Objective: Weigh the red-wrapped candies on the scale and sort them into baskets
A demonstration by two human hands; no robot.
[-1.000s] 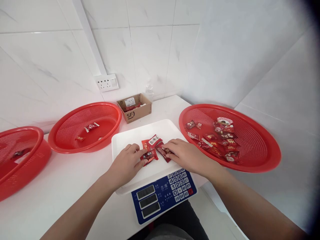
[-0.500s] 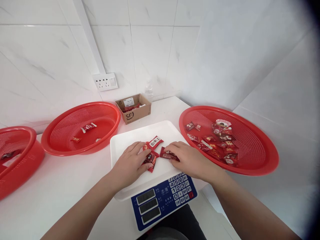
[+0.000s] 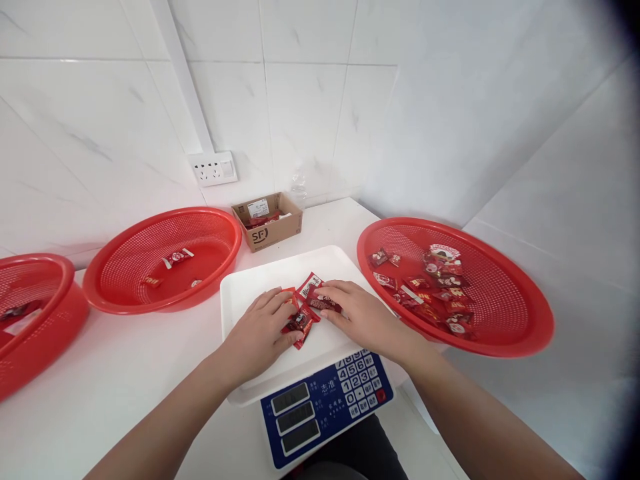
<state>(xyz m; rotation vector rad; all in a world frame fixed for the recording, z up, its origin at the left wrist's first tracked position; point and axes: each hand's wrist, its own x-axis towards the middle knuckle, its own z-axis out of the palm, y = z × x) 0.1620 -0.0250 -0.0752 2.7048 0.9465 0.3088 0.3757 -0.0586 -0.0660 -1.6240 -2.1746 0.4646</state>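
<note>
Several small red candy packets lie bunched on the white weighing pan (image 3: pixel 245 380) of a scale. My left hand (image 3: pixel 260 333) curls round the left side of the bunch, with its thumb in front and fingers behind a red candy packet (image 3: pixel 302 323); part of the bunch is hidden under it. From the right, my right hand (image 3: pixel 363 313) pinches a dark red candy packet (image 3: pixel 321 301) between thumb and fingers. That packet partly covers another with a white label (image 3: pixel 309 285), and touches the bunch.
Blue scale panel (image 3: pixel 327 407) with keys and displays faces me. At right stands a red plastic basket (image 3: pixel 520 293) of many packets. Two more baskets, one nearer (image 3: pixel 125 247) and one at the edge (image 3: pixel 45 353), stand left with few packets. A cardboard box (image 3: pixel 275 232) sits behind.
My right hand has moved left with the dark red candy packet, bringing it over the white-labelled one and against the bunch. My left hand stays nearly in place.
</note>
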